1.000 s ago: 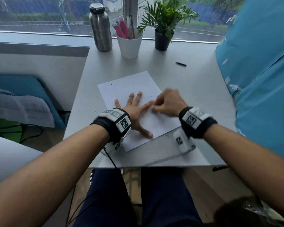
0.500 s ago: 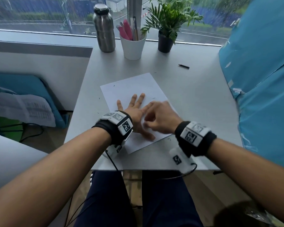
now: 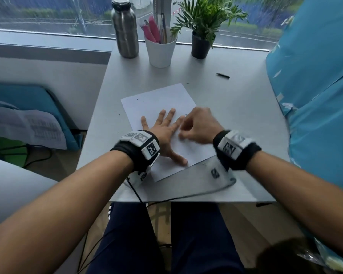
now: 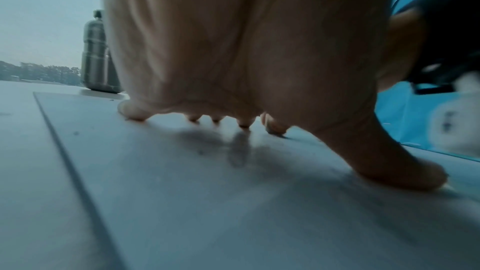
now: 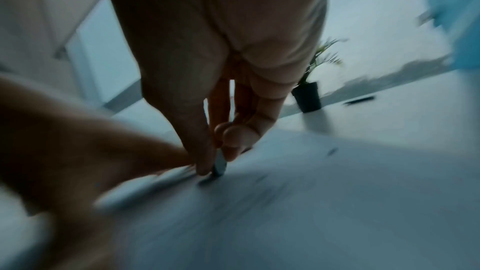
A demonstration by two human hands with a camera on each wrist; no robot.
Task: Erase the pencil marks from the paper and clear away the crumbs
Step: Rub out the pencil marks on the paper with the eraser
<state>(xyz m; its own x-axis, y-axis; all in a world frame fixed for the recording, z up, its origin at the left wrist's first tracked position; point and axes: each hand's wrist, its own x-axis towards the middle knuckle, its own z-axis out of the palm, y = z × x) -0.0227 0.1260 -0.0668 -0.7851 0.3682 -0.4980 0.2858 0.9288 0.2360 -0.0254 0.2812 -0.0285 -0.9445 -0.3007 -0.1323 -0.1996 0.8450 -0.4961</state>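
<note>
Paper (image 3: 158, 99): one white sheet, flat on the grey table (image 3: 236, 115), angled. Your left hand (image 3: 164, 129) lies spread on it, fingers (image 4: 394, 169) straight, pressing it down. Your right hand (image 3: 198, 125) pinches a small eraser (image 5: 220, 164) (blurred) between thumb and fingertips, its tip touching the sheet just beside your left forefinger. Dark crumbs (image 3: 137, 99) dot sheet and table. Rear row: steel bottle (image 3: 125, 28), white pen cup (image 3: 160, 51), potted plant (image 3: 204, 22).

White paper (image 3: 158, 99) lies flat, skewed on the table; small eraser (image 5: 220, 166) pressed onto it.

paper (image 3: 158, 101) on table (image 3: 236, 115), bottle (image 3: 125, 30), cup (image 3: 160, 52), plant (image 3: 201, 26) behind
</note>
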